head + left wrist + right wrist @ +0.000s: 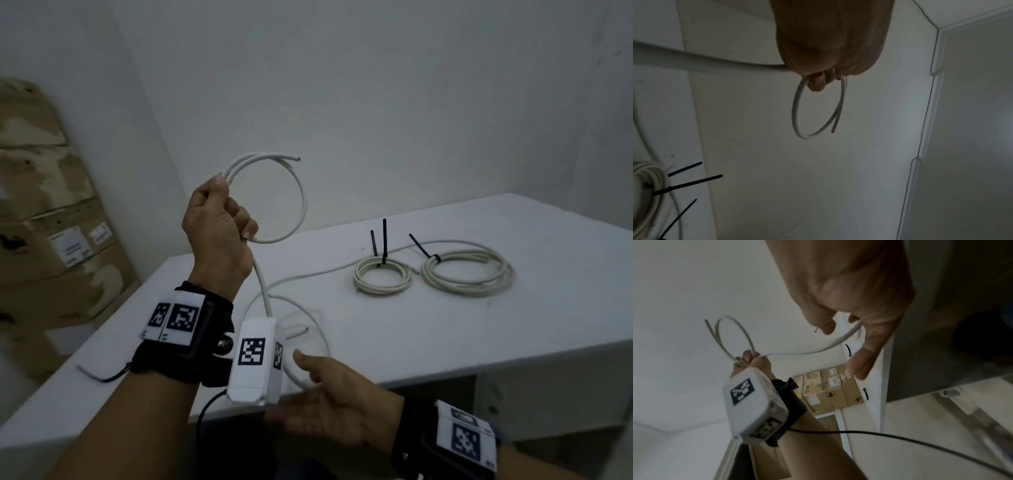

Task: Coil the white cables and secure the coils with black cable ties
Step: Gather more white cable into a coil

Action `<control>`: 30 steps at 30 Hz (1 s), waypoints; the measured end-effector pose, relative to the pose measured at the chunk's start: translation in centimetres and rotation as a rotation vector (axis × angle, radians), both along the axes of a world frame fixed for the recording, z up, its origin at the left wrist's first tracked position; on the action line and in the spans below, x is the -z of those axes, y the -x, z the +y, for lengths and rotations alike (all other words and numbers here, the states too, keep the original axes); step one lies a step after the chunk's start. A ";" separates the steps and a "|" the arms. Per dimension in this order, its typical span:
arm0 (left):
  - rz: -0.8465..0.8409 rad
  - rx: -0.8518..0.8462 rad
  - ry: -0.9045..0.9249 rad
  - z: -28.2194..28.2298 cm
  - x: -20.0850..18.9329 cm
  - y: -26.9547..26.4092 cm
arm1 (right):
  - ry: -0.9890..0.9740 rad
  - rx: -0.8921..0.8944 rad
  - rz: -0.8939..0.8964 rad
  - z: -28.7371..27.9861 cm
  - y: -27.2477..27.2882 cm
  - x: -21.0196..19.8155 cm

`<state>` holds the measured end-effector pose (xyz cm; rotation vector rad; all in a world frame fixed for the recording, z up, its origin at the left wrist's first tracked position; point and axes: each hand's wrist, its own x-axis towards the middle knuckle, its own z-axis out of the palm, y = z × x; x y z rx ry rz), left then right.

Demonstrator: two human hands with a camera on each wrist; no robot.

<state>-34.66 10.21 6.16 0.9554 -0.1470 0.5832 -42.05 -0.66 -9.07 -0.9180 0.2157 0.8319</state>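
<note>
My left hand (219, 219) is raised above the table's left end and grips a white cable (301, 192) gathered into a small loop, one cut end sticking out at the top. The left wrist view shows the same cable loop (797, 104) hanging from the left hand's fingers (818, 82). From there the cable drops to my right hand (329, 397) near the front edge. In the right wrist view the right hand's fingers (826, 324) curl loosely round the cable (838, 340). Two coils (382, 277) (467, 270) lie tied with black cable ties (384, 240).
The white table (513, 325) stands in a corner between plain walls. The loose cable's slack (308, 274) trails across the table towards the tied coils. Worn cardboard boxes (51, 222) are stacked on the floor to the left. A black camera lead (900, 436) hangs from my left wrist.
</note>
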 end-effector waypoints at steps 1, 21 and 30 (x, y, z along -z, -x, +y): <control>0.002 -0.004 0.005 0.4 0.4 0.6 | -0.052 0.096 -0.028 0.4 0.2 0.3; 0.306 0.267 -0.130 1.2 11.5 9.7 | 0.492 0.412 -1.349 -9.0 0.4 -3.3; 0.284 0.308 -0.427 -4.1 12.0 7.0 | 0.631 0.392 -1.340 -12.9 -0.7 -2.5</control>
